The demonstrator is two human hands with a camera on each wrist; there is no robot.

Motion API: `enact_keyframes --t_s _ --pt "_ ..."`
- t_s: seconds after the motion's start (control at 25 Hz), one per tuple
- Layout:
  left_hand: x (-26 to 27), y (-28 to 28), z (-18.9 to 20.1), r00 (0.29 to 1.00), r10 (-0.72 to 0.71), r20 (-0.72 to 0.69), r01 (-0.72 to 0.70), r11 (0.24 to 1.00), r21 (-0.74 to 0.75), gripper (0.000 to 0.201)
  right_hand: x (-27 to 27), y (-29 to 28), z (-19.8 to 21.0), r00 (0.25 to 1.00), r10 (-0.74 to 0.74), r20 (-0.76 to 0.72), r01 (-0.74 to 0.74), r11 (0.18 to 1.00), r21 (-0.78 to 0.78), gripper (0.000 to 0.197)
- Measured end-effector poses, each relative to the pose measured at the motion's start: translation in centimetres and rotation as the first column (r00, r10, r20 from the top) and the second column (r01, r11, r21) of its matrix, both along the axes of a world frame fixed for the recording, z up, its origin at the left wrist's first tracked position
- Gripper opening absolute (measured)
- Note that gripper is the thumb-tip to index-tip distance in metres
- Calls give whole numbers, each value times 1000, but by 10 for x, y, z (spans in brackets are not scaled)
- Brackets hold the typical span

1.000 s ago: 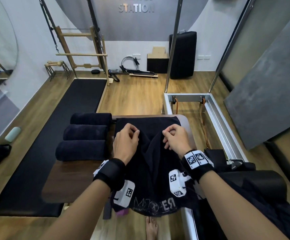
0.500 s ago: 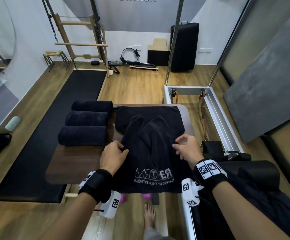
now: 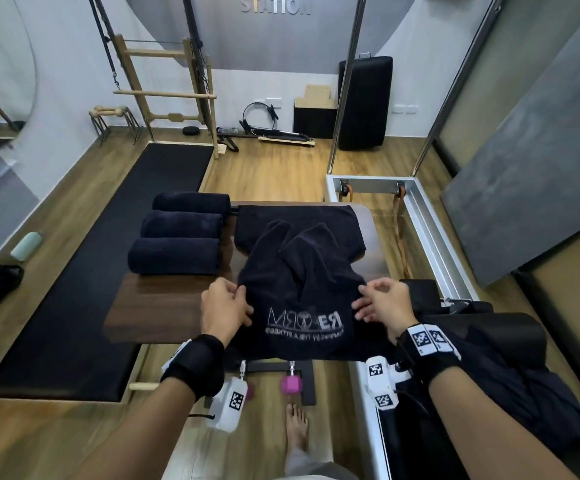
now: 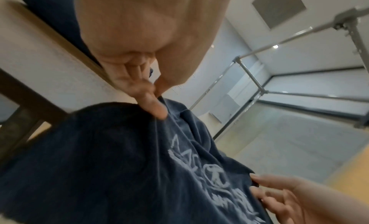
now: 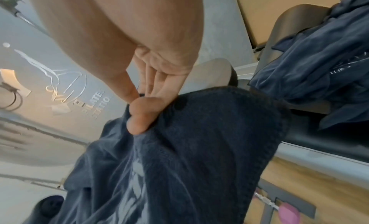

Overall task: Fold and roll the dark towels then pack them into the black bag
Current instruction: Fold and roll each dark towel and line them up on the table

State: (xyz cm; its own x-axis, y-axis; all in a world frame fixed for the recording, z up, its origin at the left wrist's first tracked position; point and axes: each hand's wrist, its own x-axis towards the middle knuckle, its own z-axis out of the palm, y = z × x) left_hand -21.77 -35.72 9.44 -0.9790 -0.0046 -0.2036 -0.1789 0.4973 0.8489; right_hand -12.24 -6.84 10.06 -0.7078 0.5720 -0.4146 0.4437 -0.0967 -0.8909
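Both hands [image 3: 225, 308] [image 3: 384, 304] pinch the dark towel [image 3: 299, 271] on a wooden bench [image 3: 150, 306], wood-floored studio.

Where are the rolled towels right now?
In the head view, three rolled towels lie stacked on the wooden table, left of the logo towel both hands hold.

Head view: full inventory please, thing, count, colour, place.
Rolled dark navy towels: 3, side by side on the wooden table, left.
Unrolled dark navy logo towel: 1, on the table centre, near edge draped over.
Brown wooden table: 1, centre.
Loose dark navy towel heap: 1, right, on black padded equipment.
Pink dumbbell: 1, on the floor under the table edge.
Black floor mat: 1, left.
Left hand: pinches the logo towel's left edge.
Right hand: pinches its right edge.
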Motion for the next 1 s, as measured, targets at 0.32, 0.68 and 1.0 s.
enact_keyframes --t_s 0.32,0.68,1.0 --pt "12 -11 -6 920 -294 -257 306 952 6 30 16 -1 5 970 148 -192 -115 978 175 31" --pt "44 -46 -20 732 -659 -173 559 726 -401 37 64 -6 -14 876 455 159 -429 587 686 26" --pt "34 -63 -13 845 -433 -314 416 901 -123 21 95 -6 -30 886 447 119 -346 470 812 39"
